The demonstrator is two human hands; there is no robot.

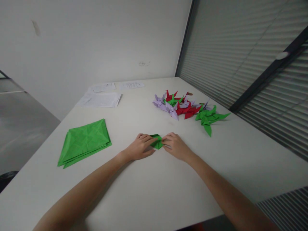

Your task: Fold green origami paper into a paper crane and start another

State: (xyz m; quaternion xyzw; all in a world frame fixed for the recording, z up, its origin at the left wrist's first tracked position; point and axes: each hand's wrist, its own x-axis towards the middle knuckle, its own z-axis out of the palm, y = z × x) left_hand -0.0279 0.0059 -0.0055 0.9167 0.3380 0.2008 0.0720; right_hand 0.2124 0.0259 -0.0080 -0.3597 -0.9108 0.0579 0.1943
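A small folded piece of green paper (157, 143) lies on the white table (144, 186) between my two hands. On its left side, my left hand (141, 146) rests with fingers on the paper and the thumb along its near side. My right hand (173, 145) pinches the right edge of the same piece between thumb and fingers. The fingertips of both hands cover parts of the paper's edges.
A stack of creased green sheets (84, 141) lies at the left. Folded paper cranes in red, purple and green (185, 107) are grouped at the back right. Printed papers (99, 99) lie at the back left. Window blinds (240, 57) border the table's right side.
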